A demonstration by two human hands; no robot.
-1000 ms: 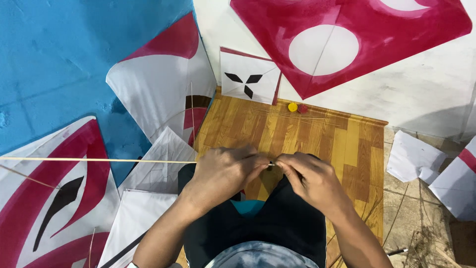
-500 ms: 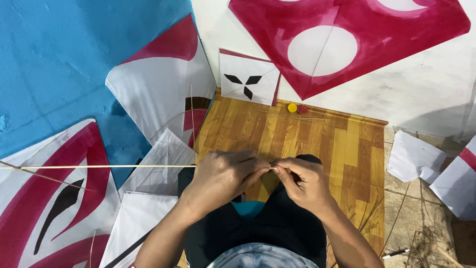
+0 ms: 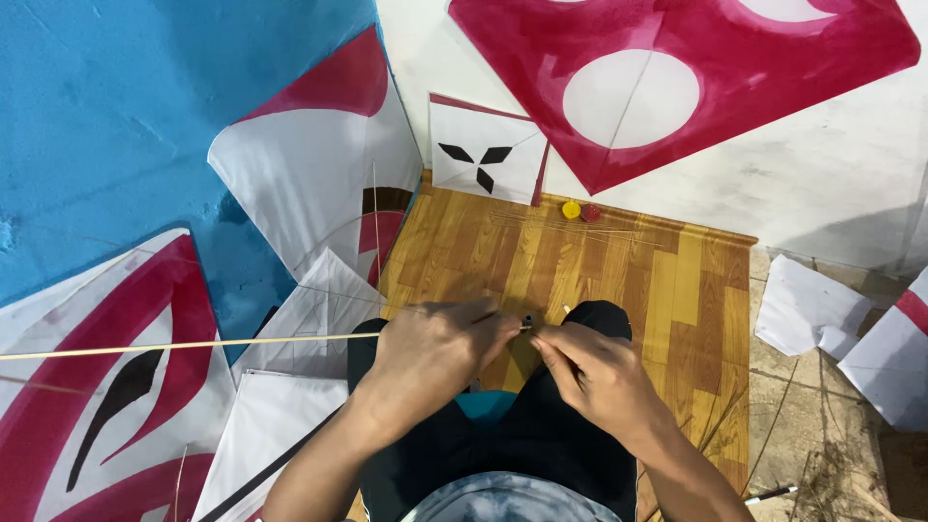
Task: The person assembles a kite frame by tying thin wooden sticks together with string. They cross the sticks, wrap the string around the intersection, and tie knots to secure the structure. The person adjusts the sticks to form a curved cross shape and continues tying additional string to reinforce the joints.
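Note:
A long thin bamboo stick [image 3: 193, 345] runs from the left edge to my hands, level over my lap. My left hand [image 3: 430, 350] is closed around its right end. My right hand [image 3: 594, 372] pinches that same tip from the right, fingertips meeting the left hand's; a small dark piece [image 3: 527, 320] shows at the tip between them. Both hands hover above my knees in dark trousers [image 3: 599, 319], over a wood-patterned floor mat [image 3: 628, 261].
White and red paper kites [image 3: 319, 174] lean against the blue wall at left and lie on the floor [image 3: 106, 387]. A big red kite with white circles [image 3: 677, 87] hangs on the white wall. Yellow [image 3: 571, 210] and red [image 3: 591, 213] spools sit by it. White paper sheets [image 3: 812, 309] lie right.
The stick's far end has dipped slightly lower on the left. My hands have stayed together at its right tip, shifting a little downward over my lap.

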